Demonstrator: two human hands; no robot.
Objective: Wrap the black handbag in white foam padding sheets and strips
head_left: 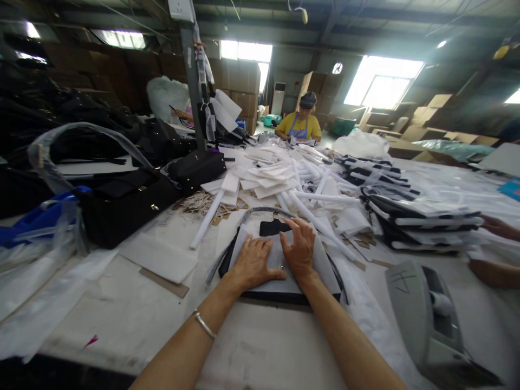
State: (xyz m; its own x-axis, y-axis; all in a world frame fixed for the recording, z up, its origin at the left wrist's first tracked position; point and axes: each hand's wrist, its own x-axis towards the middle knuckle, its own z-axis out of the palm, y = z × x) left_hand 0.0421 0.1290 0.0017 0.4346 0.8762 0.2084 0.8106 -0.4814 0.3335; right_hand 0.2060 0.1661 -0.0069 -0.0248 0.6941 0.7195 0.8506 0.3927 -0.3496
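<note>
A black handbag [280,297] lies flat on the table in front of me, its wrapped handle [260,210] arching away from me. Over its front is spread a white foam sheet [260,283]. My left hand [254,262] rests on the sheet's left half, fingers stretched out and thumb pointing right. On the right half lies my right hand [299,248], fingers apart and slightly bent near the top edge. Between the hands a small metal stud shows through the sheet. A black flap tab [273,227] sticks out above the sheet, close to my right fingertips.
Black handbags [122,200] stand at the left. White foam sheets [264,176] and tubes [209,219] are heaped ahead. Wrapped bags [426,219] are stacked at right, near another person's hands [493,273]. A grey tape dispenser [410,314] stands at front right. A co-worker [300,124] sits opposite.
</note>
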